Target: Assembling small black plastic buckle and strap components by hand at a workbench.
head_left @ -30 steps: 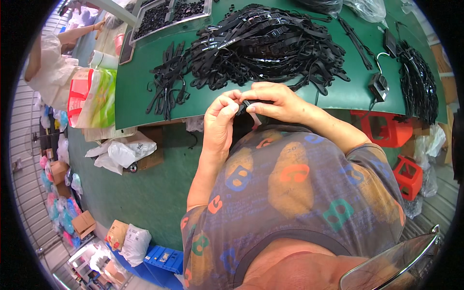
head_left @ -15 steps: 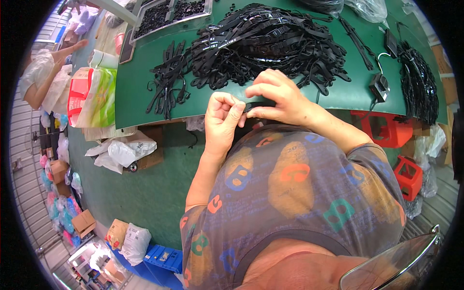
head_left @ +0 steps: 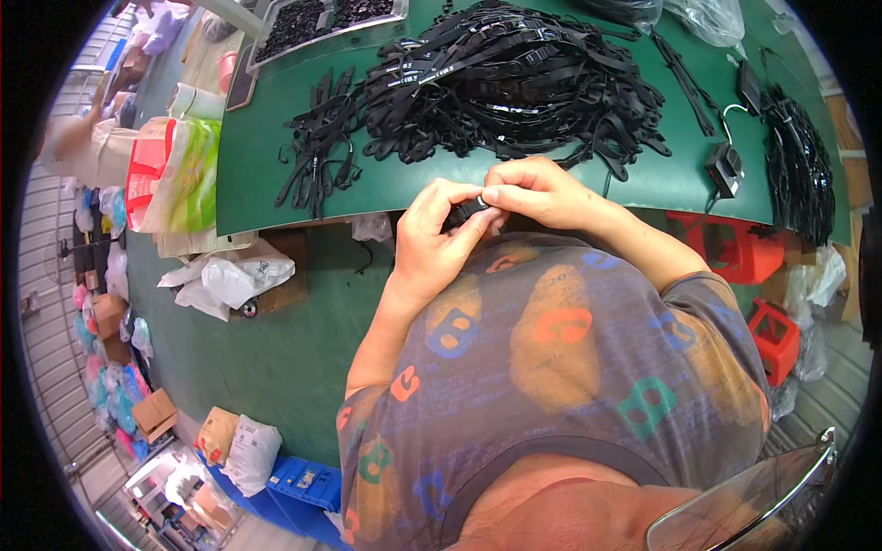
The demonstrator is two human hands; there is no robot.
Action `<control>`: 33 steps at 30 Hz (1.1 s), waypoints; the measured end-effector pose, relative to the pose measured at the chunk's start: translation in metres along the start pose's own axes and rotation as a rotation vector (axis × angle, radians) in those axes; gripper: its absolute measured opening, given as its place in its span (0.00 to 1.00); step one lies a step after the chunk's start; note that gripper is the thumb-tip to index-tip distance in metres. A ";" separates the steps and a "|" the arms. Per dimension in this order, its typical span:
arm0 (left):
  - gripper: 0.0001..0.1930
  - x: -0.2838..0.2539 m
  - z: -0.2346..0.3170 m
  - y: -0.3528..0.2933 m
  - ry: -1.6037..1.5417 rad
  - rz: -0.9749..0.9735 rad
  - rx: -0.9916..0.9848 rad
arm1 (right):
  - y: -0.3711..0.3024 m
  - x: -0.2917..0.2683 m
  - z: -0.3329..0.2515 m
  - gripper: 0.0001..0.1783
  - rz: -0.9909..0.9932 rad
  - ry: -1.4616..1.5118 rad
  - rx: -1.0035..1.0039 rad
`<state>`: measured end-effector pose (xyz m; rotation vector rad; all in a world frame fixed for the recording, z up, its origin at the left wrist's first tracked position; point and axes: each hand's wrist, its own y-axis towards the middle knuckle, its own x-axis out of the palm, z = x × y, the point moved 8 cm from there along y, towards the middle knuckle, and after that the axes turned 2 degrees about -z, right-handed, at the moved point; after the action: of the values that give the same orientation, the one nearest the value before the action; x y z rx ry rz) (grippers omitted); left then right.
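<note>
Close to my body, at the near edge of the green table (head_left: 634, 190), both hands meet around a black strap (head_left: 467, 211). My left hand (head_left: 430, 241) is closed on it, thumb pressed against the fingers. Thumb and fingertips of my right hand (head_left: 537, 195) pinch its end, where a small light spot shows. Much of the strap is hidden by my fingers. Just beyond lies a big heap of black straps (head_left: 514, 83) with buckles and white-printed labels. A smaller bunch of black straps (head_left: 322, 142) rests to its left.
A clear tray (head_left: 322, 41) of small black parts stands at the far left beside a phone (head_left: 241, 81). On the right are a black device with a cable (head_left: 724, 170) and a bundle of black cords (head_left: 797, 165). Red stools (head_left: 735, 253) stand below; another person (head_left: 78, 142) is at left.
My right hand has come in against the left, its raised fingers now closing on the strap. My left hand has turned slightly. At left, the other person's arm has moved.
</note>
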<state>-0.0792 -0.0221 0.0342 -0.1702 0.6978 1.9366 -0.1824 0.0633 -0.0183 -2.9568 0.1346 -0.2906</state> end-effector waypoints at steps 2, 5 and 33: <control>0.11 0.000 -0.006 -0.004 -0.069 0.025 -0.038 | 0.002 0.002 0.008 0.14 -0.012 0.132 -0.009; 0.09 0.008 -0.017 -0.012 -0.351 0.023 -0.183 | 0.006 0.006 0.014 0.14 -0.032 0.256 -0.123; 0.16 -0.010 -0.021 -0.016 -0.289 0.039 -0.337 | 0.002 -0.006 0.005 0.14 0.129 0.115 -0.105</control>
<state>-0.0644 -0.0362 0.0151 -0.0816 0.1834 2.0520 -0.1872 0.0628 -0.0245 -3.0164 0.3642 -0.4487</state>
